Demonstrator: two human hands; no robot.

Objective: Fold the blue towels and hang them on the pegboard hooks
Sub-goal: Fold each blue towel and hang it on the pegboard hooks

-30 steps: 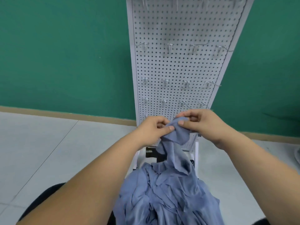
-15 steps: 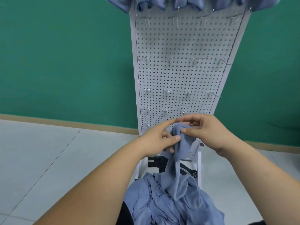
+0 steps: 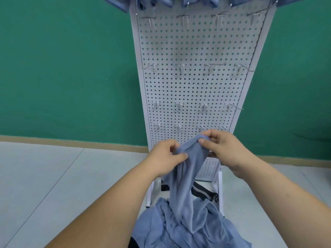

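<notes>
Head view, facing a white pegboard (image 3: 193,86). Just in front of its base, left hand (image 3: 163,157) & right hand (image 3: 226,149) each pinch the bunched top of one blue towel (image 3: 184,176), fingers (image 3: 203,141) curled tight on cloth. The towel's lower end trails into a towel pile (image 3: 179,228) below the board's foot. Likely risks: lifting drags neighbours off the pile; w/ no clear corner found, the fold goes crooked. Bare hooks (image 3: 180,68) mid-board could snag cloth. Hung towels (image 3: 197,1) line the board's top.

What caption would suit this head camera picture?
Left hand and right hand pinch a blue towel above the pile, facing a white pegboard.
</notes>
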